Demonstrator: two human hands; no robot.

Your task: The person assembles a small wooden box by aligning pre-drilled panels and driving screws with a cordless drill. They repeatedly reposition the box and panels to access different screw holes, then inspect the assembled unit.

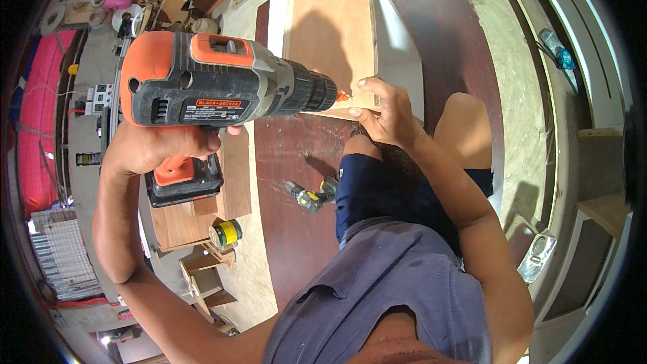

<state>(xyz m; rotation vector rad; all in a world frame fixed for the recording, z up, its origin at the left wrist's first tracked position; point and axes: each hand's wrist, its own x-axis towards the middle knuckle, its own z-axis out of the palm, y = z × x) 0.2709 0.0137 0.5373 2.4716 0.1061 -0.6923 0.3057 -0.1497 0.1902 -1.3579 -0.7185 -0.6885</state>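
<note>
passable: dark-red board (pixel 288 249), lower left | blocking: orange-black drill (pixel 216 81), plywood panel (pixel 330 7)

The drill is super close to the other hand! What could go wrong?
The drill points toward the wood right by the right hand, so if its tip slips, it might hurt that hand. Also, only the left hand grips the drill, so it could twist or wobble if the tip catches.

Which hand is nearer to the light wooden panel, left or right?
Right. The right hand has finger and thumb on the near right corner of the wooden panel; the left hand is off to its left, gripping the orange-and-black drill.
</note>
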